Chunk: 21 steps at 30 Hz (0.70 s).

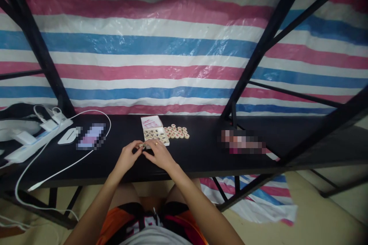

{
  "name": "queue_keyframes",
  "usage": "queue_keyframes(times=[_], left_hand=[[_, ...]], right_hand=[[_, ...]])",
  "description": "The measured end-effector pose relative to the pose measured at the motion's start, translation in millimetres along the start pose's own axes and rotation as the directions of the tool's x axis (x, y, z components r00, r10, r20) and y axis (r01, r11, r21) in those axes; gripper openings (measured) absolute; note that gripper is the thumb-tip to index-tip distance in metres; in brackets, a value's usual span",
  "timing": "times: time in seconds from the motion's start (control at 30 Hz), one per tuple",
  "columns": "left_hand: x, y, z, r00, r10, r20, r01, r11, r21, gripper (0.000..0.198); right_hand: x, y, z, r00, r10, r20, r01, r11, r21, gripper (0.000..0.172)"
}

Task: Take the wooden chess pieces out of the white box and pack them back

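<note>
Handling a small piece (142, 145) at the near left corner of the open box (166, 143) looked to be the step in hand. The left hand (129, 154) had its grip closed at the tips, seemingly pinching that piece. The right hand (160, 154), ring on one finger, curved over the box's near side with its fingertips close to the same piece; whether its grip pressed on it could not be told. The marking on the piece was hidden by the fingers.

The box sat on the dark counter (198, 155) with its lid (151, 122) laid open behind it. Black-marked pieces (151, 134) lay inside, faces up. Red-marked pieces (178, 131) stood in close rows on the counter, just to the right of the box.

As a judgement, the next move called for a light, exact fingertip hold on the piece, with the right hand kept from knocking the wall of the box or disturbing the pieces packed inside.
</note>
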<state>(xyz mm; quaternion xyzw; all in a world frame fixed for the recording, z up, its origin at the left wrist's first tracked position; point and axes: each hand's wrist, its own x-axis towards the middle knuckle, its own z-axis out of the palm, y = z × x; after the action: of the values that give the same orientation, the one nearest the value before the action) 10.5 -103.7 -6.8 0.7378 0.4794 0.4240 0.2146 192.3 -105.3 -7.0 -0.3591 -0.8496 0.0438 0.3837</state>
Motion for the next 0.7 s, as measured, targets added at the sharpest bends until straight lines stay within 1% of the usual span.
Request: queue_keyframes(times=[0.07,0.13,0.17,0.23,0.27,0.37,0.47,0.6,0.7], left_hand=[[1,-4,-0.4,0.998,-0.040,-0.046,0.042,0.998,0.045,0.022],[2,-7,-0.2,0.995,-0.079,-0.053,0.084,0.991,0.104,0.020],[3,-8,0.2,0.995,-0.088,-0.046,0.094,0.985,0.146,0.019],[4,-12,1.4,0.996,-0.084,-0.037,0.090,0.965,0.245,0.019],[5,-13,2.3,0.996,-0.079,-0.043,0.088,0.952,0.292,0.019],[6,-18,4.7,0.994,-0.081,-0.079,0.106,0.916,0.386,0.023],[7,-20,6.1,0.993,-0.086,-0.085,0.114,0.894,0.433,0.028],[5,-14,5.3,0.993,-0.095,-0.067,0.115,0.889,0.443,0.032],[3,-8,3.8,0.995,-0.104,-0.012,0.099,0.896,0.433,0.030]], right_hand=[[-1,5,-2,0.990,0.103,-0.094,-0.107,0.993,-0.044,0.026],[-4,12,-2,0.952,0.227,-0.205,-0.249,0.965,-0.086,0.022],[-5,16,-1,0.928,0.282,-0.242,-0.313,0.944,-0.103,0.021],[-6,23,1,0.895,0.353,-0.272,-0.399,0.906,-0.140,0.019],[-7,24,1,0.892,0.366,-0.266,-0.416,0.894,-0.166,0.018],[-6,22,2,0.916,0.342,-0.211,-0.390,0.882,-0.264,0.019],[-6,16,1,0.936,0.307,-0.171,-0.348,0.876,-0.334,0.022],[-6,13,0,0.940,0.302,-0.158,-0.340,0.872,-0.352,0.027],[-6,12,1,0.942,0.300,-0.151,-0.335,0.869,-0.365,0.026]])
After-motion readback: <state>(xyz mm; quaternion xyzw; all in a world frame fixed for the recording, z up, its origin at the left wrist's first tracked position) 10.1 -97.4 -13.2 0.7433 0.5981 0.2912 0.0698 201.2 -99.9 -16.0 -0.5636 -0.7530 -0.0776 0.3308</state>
